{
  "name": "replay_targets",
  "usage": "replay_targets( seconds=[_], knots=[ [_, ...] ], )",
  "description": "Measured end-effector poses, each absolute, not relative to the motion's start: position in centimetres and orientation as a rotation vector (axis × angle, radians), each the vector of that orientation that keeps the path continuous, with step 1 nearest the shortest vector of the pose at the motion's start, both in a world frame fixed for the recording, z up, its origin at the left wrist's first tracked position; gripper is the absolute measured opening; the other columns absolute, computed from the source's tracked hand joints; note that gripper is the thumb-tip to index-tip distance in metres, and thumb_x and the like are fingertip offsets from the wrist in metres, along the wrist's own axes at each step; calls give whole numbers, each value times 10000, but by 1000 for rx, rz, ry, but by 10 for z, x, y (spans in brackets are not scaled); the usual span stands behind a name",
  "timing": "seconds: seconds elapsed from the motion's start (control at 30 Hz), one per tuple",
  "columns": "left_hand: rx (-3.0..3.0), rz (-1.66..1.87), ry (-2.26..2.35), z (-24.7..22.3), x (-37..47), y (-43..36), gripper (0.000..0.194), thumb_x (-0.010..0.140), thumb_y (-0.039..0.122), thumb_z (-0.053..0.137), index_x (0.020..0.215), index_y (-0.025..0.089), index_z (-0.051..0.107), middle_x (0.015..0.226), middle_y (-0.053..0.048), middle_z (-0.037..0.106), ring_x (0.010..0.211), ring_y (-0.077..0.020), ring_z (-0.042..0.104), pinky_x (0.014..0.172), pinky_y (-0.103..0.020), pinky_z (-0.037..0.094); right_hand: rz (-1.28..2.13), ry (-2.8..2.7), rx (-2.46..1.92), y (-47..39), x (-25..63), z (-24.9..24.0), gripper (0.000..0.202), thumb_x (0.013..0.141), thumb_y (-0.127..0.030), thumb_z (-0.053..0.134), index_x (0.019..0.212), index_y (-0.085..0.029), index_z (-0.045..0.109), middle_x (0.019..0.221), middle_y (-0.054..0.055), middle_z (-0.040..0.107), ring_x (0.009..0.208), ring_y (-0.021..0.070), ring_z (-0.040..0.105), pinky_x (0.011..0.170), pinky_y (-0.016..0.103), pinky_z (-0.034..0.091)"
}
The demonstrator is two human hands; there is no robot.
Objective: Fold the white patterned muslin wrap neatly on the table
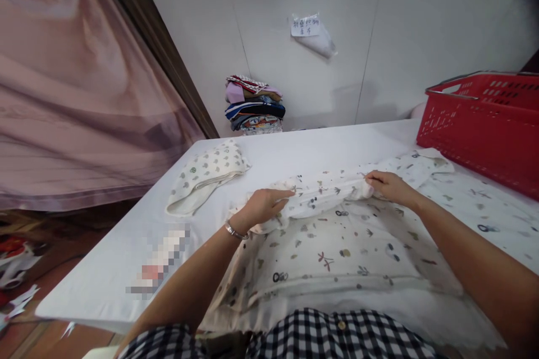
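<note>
White cloth with small multicoloured motifs (311, 247) lay nearest, on the white-covered table (105, 269). I had the left hand (261, 206) at its raised far fold, slightly parted, hold unclear; the right hand (389, 187) pinched it. Even tension, I judged, limited creasing. Beyond stood a red plastic basket (475, 129).

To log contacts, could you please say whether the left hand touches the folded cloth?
Apart: the head view shows tabletop between the left hand and folded cloth.
</note>
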State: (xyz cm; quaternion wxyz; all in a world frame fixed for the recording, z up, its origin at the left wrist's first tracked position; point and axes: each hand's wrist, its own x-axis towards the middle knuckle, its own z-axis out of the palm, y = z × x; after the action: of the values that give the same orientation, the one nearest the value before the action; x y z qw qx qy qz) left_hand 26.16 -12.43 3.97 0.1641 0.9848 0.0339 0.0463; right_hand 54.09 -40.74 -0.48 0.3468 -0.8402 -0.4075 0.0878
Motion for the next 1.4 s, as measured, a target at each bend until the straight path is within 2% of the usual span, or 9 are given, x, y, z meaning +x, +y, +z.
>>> replay_targets(
  seconds=[0.07, 0.2, 0.4, 0.6, 0.8, 0.93, 1.03, 1.23, 1.4],
  knots=[
    [2784, 167, 70, 38, 261, -124, 367, 942, 358, 420, 1223, 268, 637, 1143, -20, 703, 996, -190, 664, 853, -288, 495, 230, -1055, -2183, -409, 542, -7, 314, 795, -470, 474, 846, -213, 648, 858, 55, 688, 820, 250, 615, 769, 376, 467],
    [2762, 216, 1, 36, 259, -126, 313, 926, 385, 474, 1120, 244, 676, 1115, -24, 713, 978, -184, 669, 836, -265, 482, 240, -1026, -2214, -410, 544, -8, 322, 795, -475, 481, 867, -213, 654, 858, 53, 688, 803, 250, 615, 728, 363, 470],
    [2810, 177, 128, 35, 259, -129, 253, 910, 431, 499, 920, 222, 641, 778, -4, 700, 705, -155, 633, 648, -234, 419, 231, -1035, -2228, -409, 536, -9, 299, 810, -450, 461, 827, -218, 649, 788, 35, 674, 757, 230, 610, 689, 339, 468],
    [2818, 242, 464, 32, 260, -131, 263, 933, 435, 435, 935, 219, 585, 572, 25, 576, 606, -173, 591, 599, -250, 377, 211, -1090, -2226, -411, 525, -10, 284, 820, -437, 435, 819, -229, 628, 811, 31, 684, 761, 228, 608, 712, 352, 470],
    [2785, 189, 512, 30, 261, -131, 370, 912, 372, 462, 1247, 228, 527, 786, -28, 693, 850, -223, 662, 708, -278, 440, 185, -1129, -2241, -414, 524, -8, 271, 844, -429, 431, 837, -236, 621, 808, 30, 677, 751, 227, 604, 705, 356, 470],
    [2766, 91, 430, 36, 259, -126, 299, 909, 375, 445, 1052, 229, 662, 821, -37, 713, 791, -206, 654, 696, -269, 433, 153, -1140, -2237, -413, 524, -3, 277, 867, -419, 420, 854, -234, 626, 855, 37, 679, 797, 231, 610, 732, 357, 469],
    [2735, 157, 450, 49, 256, -116, 287, 901, 385, 444, 957, 223, 674, 833, -27, 709, 718, -183, 626, 670, -264, 424, 136, -1166, -2191, -408, 518, 9, 283, 885, -419, 415, 890, -228, 623, 905, 44, 679, 840, 228, 605, 764, 353, 457],
    [2866, 371, 664, 65, 258, -88, 307, 893, 323, 446, 1083, 207, 658, 1081, -65, 699, 910, -232, 640, 767, -302, 455, 248, -1305, -2107, -383, 492, 36, 321, 924, -451, 382, 855, -222, 597, 822, 34, 645, 734, 190, 560, 661, 300, 412],
    [3002, 451, 747, 55, 280, -94, 450, 870, 125, 396, 1250, 237, 609, 1267, -48, 634, 1039, -235, 633, 815, -306, 467, 338, -1460, -2072, -356, 472, 44, 315, 937, -408, 356, 833, -220, 586, 789, 29, 632, 696, 177, 535, 642, 286, 381]
  ],
)
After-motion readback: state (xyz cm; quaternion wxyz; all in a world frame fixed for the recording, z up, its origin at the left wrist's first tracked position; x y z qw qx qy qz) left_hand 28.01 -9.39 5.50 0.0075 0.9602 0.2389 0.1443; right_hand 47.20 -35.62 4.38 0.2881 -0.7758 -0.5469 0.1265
